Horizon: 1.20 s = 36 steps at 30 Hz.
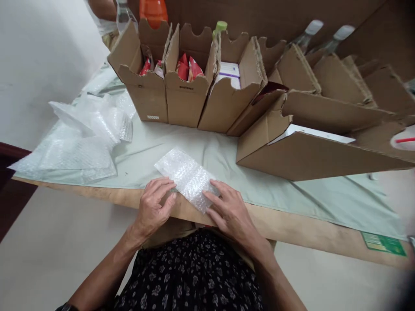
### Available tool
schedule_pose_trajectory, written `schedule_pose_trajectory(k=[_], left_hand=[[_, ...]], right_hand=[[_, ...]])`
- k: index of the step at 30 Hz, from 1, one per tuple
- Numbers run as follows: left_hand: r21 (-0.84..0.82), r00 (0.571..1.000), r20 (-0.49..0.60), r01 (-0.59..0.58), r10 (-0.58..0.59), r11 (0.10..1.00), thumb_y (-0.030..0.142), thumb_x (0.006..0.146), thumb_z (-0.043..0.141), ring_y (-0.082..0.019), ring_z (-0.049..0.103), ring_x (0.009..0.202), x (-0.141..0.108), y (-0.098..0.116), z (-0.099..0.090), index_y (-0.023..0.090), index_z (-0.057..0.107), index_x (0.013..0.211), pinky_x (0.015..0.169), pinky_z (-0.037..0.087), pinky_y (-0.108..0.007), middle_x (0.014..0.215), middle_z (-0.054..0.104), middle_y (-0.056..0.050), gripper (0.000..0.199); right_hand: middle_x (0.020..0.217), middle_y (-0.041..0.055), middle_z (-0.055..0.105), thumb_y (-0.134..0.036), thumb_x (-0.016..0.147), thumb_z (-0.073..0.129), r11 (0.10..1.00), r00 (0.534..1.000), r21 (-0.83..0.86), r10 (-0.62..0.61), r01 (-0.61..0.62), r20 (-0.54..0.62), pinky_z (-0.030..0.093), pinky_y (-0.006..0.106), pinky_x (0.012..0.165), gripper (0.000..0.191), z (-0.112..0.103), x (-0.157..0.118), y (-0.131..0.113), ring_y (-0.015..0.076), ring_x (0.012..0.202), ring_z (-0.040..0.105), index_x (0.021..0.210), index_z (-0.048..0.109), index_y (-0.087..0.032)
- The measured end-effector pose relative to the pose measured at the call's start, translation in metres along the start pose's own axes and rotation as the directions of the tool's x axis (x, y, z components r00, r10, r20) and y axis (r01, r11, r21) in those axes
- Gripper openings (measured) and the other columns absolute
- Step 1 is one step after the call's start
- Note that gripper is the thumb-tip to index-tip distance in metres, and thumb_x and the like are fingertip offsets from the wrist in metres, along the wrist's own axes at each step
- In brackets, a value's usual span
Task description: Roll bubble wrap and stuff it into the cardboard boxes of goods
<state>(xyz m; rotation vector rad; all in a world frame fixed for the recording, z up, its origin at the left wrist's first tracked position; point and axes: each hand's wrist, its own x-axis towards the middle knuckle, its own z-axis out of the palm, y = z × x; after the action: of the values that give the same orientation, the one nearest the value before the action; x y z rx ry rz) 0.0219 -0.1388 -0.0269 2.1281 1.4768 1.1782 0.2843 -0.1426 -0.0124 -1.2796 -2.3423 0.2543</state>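
A small sheet of clear bubble wrap (188, 176) lies at a slant across the table's front edge, a crease running over its middle. My right hand (228, 207) rests on its right end, fingers apart and fingertips touching the plastic. At the sheet's left side is my left hand (157, 203), its fingers loosely bent and spread, thumb apart; the fingertips are at the sheet's edge, and I cannot tell whether they press on it. Neither hand grips anything.
A heap of bubble wrap (87, 138) lies at the left. Cardboard boxes (188, 101) holding red packets and white-and-purple packs stand in a row behind. One larger box (311, 155) with something flat and white sits at the right. Bottles (313, 28) rise behind them. A pale green cloth (145, 142) covers the table.
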Motion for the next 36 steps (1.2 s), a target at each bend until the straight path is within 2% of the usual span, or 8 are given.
schedule_pose_trajectory(k=[5, 12, 16, 18, 21, 25, 31, 36], left_hand=[[0.029, 0.995, -0.062, 0.08, -0.078, 0.996, 0.017, 0.098, 0.063, -0.024, 0.071, 0.113, -0.008, 0.005, -0.006, 0.019, 0.074, 0.113, 0.101, 0.059, -0.045, 0.117, 0.074, -0.011, 0.018], [0.047, 0.993, -0.058, 0.101, -0.098, 0.994, 0.02, 0.099, 0.061, -0.023, 0.071, 0.114, -0.016, 0.019, 0.004, 0.019, 0.074, 0.112, 0.102, 0.06, -0.044, 0.118, 0.074, -0.01, 0.018], [0.063, 0.997, -0.046, 0.07, -0.067, 0.996, 0.02, 0.1, 0.06, -0.023, 0.07, 0.116, -0.02, 0.031, 0.012, 0.02, 0.074, 0.112, 0.103, 0.06, -0.044, 0.12, 0.073, -0.009, 0.019], [0.066, 0.996, -0.063, 0.068, -0.064, 0.995, 0.02, 0.099, 0.06, -0.023, 0.07, 0.117, -0.022, 0.036, 0.012, 0.021, 0.074, 0.112, 0.104, 0.059, -0.044, 0.121, 0.073, -0.009, 0.018], [0.068, 0.989, -0.113, 0.103, -0.095, 0.992, 0.022, 0.099, 0.061, -0.023, 0.07, 0.118, -0.024, 0.039, 0.01, 0.021, 0.073, 0.112, 0.105, 0.059, -0.044, 0.123, 0.072, -0.008, 0.018], [0.084, 0.981, -0.14, 0.146, -0.133, 0.986, 0.025, 0.097, 0.063, -0.025, 0.068, 0.123, -0.014, 0.036, 0.011, 0.022, 0.071, 0.118, 0.11, 0.056, -0.049, 0.128, 0.07, -0.009, 0.023], [0.096, 0.978, 0.038, 0.202, -0.206, 0.975, 0.035, 0.093, 0.064, -0.033, 0.06, 0.132, 0.015, 0.024, 0.025, 0.02, 0.07, 0.127, 0.067, 0.063, -0.032, 0.142, 0.063, -0.016, 0.038], [0.171, 0.985, 0.156, 0.04, -0.067, 0.984, 0.031, 0.093, 0.062, -0.031, 0.064, 0.124, 0.013, 0.02, 0.046, 0.019, 0.073, 0.118, 0.099, 0.058, -0.049, 0.13, 0.069, -0.015, 0.03]], right_hand=[[0.115, 0.006, 0.078, -0.013, 0.1, 0.059, 0.98, 0.948, 0.192, 0.101, -0.044, -0.302, 0.06, 0.043, 0.094, 0.019, 0.004, 0.009, 0.005, 0.0225, 0.11, 0.073, 0.108, 0.072, -0.025], [0.153, 0.0123, 0.06, -0.001, 0.086, 0.062, 0.997, 0.995, -0.008, -0.082, 0.083, 0.063, 0.05, 0.056, 0.109, 0.045, 0.0, 0.003, 0.012, 0.0358, 0.147, 0.05, 0.123, 0.074, -0.024], [0.131, 0.0067, 0.075, -0.012, 0.097, 0.059, 0.975, 0.996, 0.22, 0.039, -0.02, -0.083, 0.05, 0.051, 0.11, 0.026, 0.014, 0.008, 0.011, 0.0289, 0.136, 0.061, 0.108, 0.079, -0.025], [0.122, 0.0045, 0.079, -0.023, 0.102, 0.056, 0.868, 0.953, 0.478, 0.247, -0.138, -0.175, 0.054, 0.046, 0.107, 0.024, 0.013, 0.007, 0.008, 0.0236, 0.123, 0.069, 0.111, 0.078, -0.027], [0.106, 0.0032, 0.08, -0.037, 0.101, 0.059, 0.586, 0.806, 0.773, 0.565, -0.243, -0.175, 0.06, 0.04, 0.094, 0.023, 0.003, 0.003, 0.012, 0.0203, 0.1, 0.074, 0.105, 0.078, -0.025], [0.091, 0.0033, 0.077, -0.044, 0.093, 0.065, 0.437, 0.659, 0.869, 0.728, -0.232, -0.191, 0.059, 0.034, 0.079, 0.025, -0.008, 0.007, 0.045, 0.0175, 0.082, 0.07, 0.098, 0.076, -0.022], [0.12, 0.0154, 0.075, -0.054, 0.087, 0.067, 0.528, 0.634, 0.732, 0.754, -0.43, -0.172, 0.06, 0.044, 0.086, 0.05, -0.012, -0.008, 0.09, 0.0271, 0.103, 0.071, 0.121, 0.069, -0.016], [0.135, 0.0207, 0.069, -0.048, 0.092, 0.061, 0.639, 0.674, 0.578, 0.712, -0.507, -0.196, 0.057, 0.051, 0.097, 0.053, -0.012, -0.042, 0.073, 0.0312, 0.12, 0.068, 0.134, 0.063, -0.015]])
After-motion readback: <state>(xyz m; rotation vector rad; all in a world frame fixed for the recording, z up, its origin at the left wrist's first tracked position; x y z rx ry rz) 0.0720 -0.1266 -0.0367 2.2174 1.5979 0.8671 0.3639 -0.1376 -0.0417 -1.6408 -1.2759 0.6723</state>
